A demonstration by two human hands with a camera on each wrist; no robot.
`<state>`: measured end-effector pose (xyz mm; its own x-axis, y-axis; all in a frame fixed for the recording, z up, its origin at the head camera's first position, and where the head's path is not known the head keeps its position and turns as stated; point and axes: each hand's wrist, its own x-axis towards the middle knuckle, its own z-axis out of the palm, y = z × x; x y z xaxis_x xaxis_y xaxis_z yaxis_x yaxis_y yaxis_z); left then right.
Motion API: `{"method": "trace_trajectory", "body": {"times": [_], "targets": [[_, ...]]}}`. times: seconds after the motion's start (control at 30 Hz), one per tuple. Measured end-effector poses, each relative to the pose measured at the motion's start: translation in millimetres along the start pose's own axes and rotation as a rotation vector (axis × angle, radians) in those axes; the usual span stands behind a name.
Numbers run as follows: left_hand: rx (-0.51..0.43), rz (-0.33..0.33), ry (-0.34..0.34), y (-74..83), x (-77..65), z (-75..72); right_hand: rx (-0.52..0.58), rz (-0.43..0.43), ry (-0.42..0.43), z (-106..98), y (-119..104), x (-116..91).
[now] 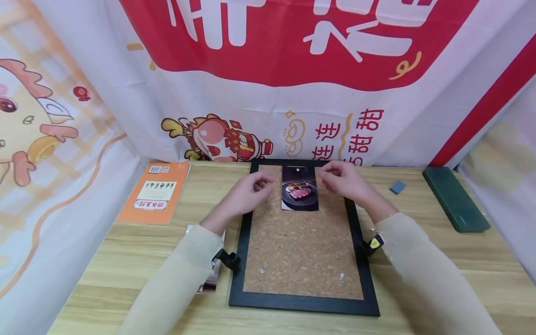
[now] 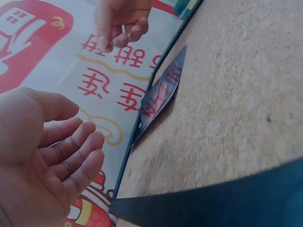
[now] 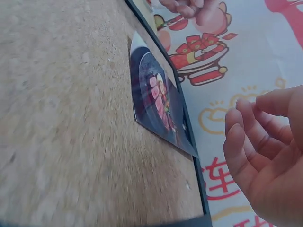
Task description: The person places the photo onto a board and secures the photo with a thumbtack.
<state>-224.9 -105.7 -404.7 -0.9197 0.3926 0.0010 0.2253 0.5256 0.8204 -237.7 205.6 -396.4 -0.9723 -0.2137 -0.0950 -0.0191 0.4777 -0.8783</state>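
A cork board (image 1: 301, 251) in a black frame lies on the table. Near its far edge is a photo (image 1: 299, 190) of sliced meat on a dark plate, with a small pin (image 1: 298, 170) at its top middle. The photo's near end lifts off the cork in both wrist views. My left hand (image 1: 256, 188) hovers left of the photo, fingers loosely curled, nothing seen in them. On the photo's other side is my right hand (image 1: 341, 179), its thumb close to the fingertips (image 3: 235, 132) and no object visible between them. Neither hand touches the photo.
Two clear pins (image 1: 341, 278) sit near the board's near corners. Partly under my left forearm lie more photos (image 1: 211, 279). An orange book (image 1: 155, 193) is at left; a blue block (image 1: 398, 187) and a green case (image 1: 455, 199) are at right. A printed cloth hangs behind.
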Motion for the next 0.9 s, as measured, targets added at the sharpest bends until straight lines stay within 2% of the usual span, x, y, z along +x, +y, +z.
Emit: {"method": "trace_trajectory", "body": {"times": [0.17, 0.3, 0.47, 0.67, 0.77, 0.9], "targets": [[-0.004, 0.010, -0.009, -1.0, -17.3, -8.7, -0.043, -0.036, -0.022, -16.7, 4.6, -24.7], [0.013, 0.011, -0.012, -4.1, -30.2, -15.8, -0.091, -0.030, -0.030, -27.4, 11.0, -42.7], [0.044, -0.007, -0.011, -8.6, -46.0, -25.3, -0.132, -0.010, -0.014, -35.6, 19.8, -59.9], [0.089, -0.006, 0.001, -18.2, -63.0, -34.3, -0.160, -0.057, 0.020, -42.8, 35.1, -78.7], [0.113, -0.032, 0.006, -23.7, -73.0, -39.6, -0.197, -0.050, 0.033, -47.8, 47.3, -91.1], [0.158, -0.056, 0.029, -31.2, -85.9, -47.7, -0.221, 0.003, 0.035, -53.2, 61.7, -106.4]]}}
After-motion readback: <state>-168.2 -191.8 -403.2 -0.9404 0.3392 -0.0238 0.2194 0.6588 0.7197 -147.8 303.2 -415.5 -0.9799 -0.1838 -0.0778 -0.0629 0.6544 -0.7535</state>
